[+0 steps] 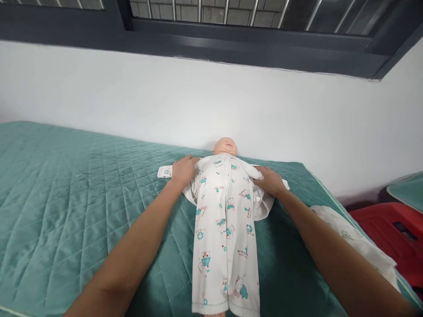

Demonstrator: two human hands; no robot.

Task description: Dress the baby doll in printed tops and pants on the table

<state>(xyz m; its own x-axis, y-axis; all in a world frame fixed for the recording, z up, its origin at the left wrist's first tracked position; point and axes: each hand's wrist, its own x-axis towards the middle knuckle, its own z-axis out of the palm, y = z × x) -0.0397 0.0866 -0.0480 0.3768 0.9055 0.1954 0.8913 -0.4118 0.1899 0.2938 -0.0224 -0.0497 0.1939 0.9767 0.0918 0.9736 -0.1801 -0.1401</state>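
A baby doll (225, 145) lies on its back, its head against the wall. It wears a white baby romper (228, 220) with teal and brown cartoon prints, laid smooth down to the leg openings. My left hand (184, 171) is closed on the romper's sleeve beside the doll's shoulder. On the other side, my right hand (269, 180) has its fingers around the opposite sleeve. White cloth (264, 207) spreads out from under the doll, and a printed strip (164, 171) sticks out past my left hand. The fingertips of both hands are partly hidden.
A green quilted bed cover (82, 198) lies beneath everything. Another white printed cloth (357, 237) is by my right forearm. A red plastic object (390, 233) stands beyond the bed's right edge. Behind are a white wall (132, 92) and a dark window frame (231, 46) with bars.
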